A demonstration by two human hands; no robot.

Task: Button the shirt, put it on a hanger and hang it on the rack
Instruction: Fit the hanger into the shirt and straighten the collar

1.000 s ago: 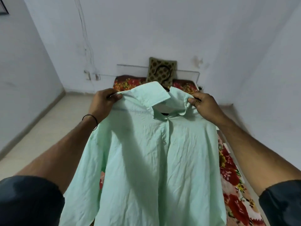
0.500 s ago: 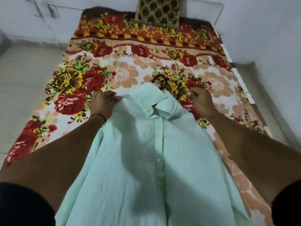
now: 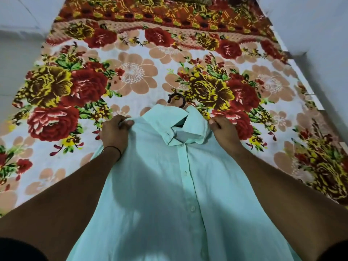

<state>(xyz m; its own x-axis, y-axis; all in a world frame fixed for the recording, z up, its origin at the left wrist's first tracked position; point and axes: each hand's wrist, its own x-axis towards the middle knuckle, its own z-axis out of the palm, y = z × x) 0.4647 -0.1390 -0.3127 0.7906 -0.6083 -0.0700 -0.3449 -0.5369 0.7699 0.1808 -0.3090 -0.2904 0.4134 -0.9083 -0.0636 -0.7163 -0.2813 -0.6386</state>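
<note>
A pale mint-green shirt [image 3: 169, 194] is buttoned down its front and lies over the bed, collar away from me. A dark hanger sits inside it; only its hook [image 3: 177, 100] sticks out above the collar. My left hand [image 3: 114, 133] grips the shirt's left shoulder, fingers curled into the cloth. My right hand [image 3: 222, 129] grips the right shoulder the same way. The rest of the hanger is hidden under the fabric. No rack is in view.
The bed's flowered sheet [image 3: 131, 72], red, yellow and peach, fills most of the view. Pale floor [image 3: 17, 53] lies to the left and a white wall [image 3: 320, 34] runs along the right. A patterned cushion edge shows at the top.
The shirt has come down from hanging upright in front of me onto the bed, and my view has tilted down. Both hands have kept their hold on the shoulders.
</note>
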